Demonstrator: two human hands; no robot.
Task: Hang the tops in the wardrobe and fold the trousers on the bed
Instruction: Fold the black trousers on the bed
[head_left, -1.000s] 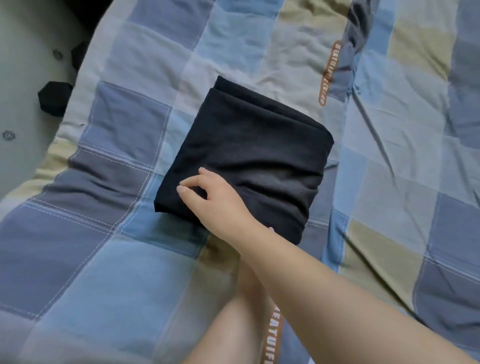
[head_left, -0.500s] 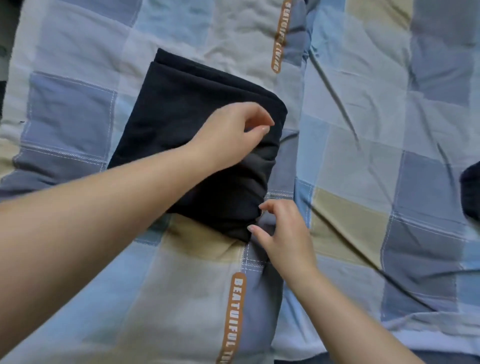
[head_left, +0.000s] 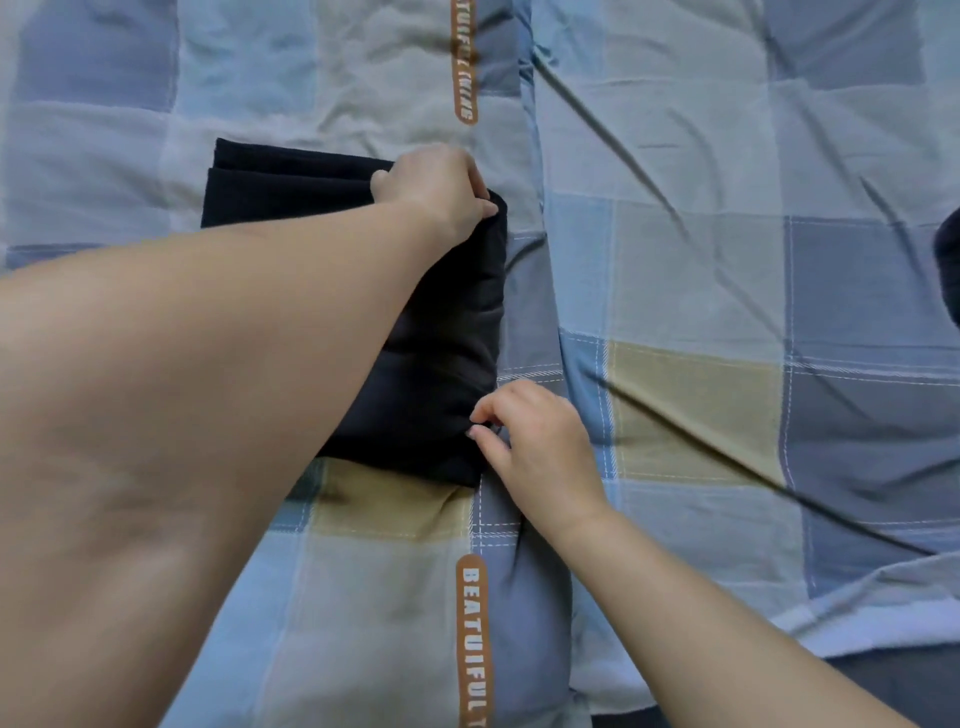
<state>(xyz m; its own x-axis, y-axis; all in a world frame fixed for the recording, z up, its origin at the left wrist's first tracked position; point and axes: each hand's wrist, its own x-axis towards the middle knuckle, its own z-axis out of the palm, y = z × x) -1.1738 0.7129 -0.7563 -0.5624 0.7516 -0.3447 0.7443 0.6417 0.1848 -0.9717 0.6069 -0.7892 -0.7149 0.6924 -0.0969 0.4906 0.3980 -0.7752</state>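
The right hand (head_left: 540, 447) pinches the near right corner of the folded black trousers (head_left: 441, 332), which lie on the checked bed quilt (head_left: 696, 405). Farther off, the left hand (head_left: 441, 192) grips their far right corner. Since half a second ago both hands keep their corners; the view has shifted.

Two hands at the right edge of folded dark trousers on a checked bed cover.

The folded trousers (head_left: 452, 332) lay flat on the bed (head_left: 696, 270), whose cover showed blue, grey and tan squares and an orange label strip (head_left: 474, 639) reading "BEAUTIFUL". The left hand (head_left: 441, 192) reached across and held the far right corner, fingers curled over the cloth. The right hand (head_left: 535, 447) pinched the near right edge between thumb and fingertips. Another dark cloth (head_left: 948, 270) showed at the right border.
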